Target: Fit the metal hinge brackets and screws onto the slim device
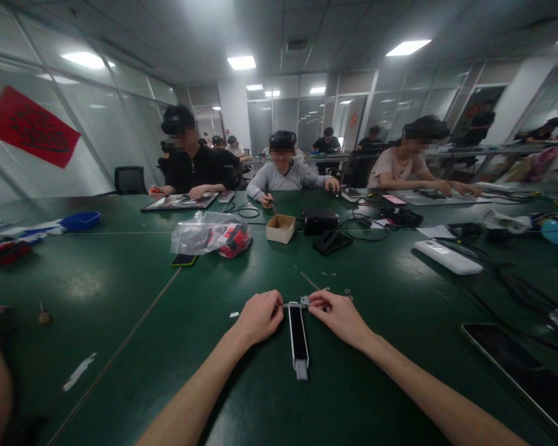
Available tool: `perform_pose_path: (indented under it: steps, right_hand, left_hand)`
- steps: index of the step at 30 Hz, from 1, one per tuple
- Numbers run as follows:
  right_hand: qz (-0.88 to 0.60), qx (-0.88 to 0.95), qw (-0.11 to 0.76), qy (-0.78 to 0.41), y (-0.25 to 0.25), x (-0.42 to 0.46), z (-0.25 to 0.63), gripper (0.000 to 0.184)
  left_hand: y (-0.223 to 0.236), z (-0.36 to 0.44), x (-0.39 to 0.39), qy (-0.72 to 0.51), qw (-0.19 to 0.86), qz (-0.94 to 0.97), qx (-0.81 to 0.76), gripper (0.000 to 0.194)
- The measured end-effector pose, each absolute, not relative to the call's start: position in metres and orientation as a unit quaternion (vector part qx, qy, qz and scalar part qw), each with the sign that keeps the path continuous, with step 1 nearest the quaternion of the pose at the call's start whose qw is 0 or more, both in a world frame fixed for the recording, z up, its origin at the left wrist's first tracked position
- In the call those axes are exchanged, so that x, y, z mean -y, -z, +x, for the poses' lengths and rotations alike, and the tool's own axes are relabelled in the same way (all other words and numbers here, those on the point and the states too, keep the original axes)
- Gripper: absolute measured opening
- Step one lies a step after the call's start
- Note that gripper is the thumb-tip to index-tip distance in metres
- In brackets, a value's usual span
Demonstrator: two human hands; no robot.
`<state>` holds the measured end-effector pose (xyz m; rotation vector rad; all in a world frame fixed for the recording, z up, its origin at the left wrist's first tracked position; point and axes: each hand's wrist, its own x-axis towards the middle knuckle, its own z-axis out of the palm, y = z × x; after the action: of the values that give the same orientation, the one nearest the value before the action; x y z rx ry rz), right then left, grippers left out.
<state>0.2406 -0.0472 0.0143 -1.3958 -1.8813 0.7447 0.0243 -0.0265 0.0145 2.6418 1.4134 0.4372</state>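
The green table (pixel 134 266) has a matte-looking top with a straight seam running across its left part. Left of the table stands a slanting run of framed glass partition (pixel 134 133), bearing a red sheet (pixel 32 127) with dark markings. A black office chair (pixel 130 180) sits at the table's far left edge. Beyond the table rise a white column (pixel 234 111) and further glazing (pixel 286 108). Above it, the tiled ceiling (pixel 335 25) carries lit rectangular panels (pixel 242 62) and a vent (pixel 298 45).
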Motion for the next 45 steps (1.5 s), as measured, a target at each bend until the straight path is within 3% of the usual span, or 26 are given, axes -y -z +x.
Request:
perform_pose_path:
  steps: [15,21,35,45]
  right_hand:
    - [-0.521,0.736,0.308,-0.303,-0.020,0.051,0.240,0.020]
    - [-0.520,0.769,0.288,-0.236,-0.018,0.047,0.245,0.017]
    - [-0.487,0.794,0.291,-0.219,-0.015,0.046,0.242,0.012]
    - [-0.501,0.823,0.239,-0.119,-0.024,0.033,0.272,0.022]
  left_hand:
    - [-0.018,0.025,0.028,-0.134,0.065,0.868,-0.474,0.013]
    - [-0.018,0.024,0.028,-0.136,0.069,0.868,-0.473,0.012]
    - [-0.013,0.024,0.026,-0.152,0.105,0.869,-0.458,0.011]
    - [-0.019,0.025,0.028,-0.138,0.093,0.868,-0.469,0.015]
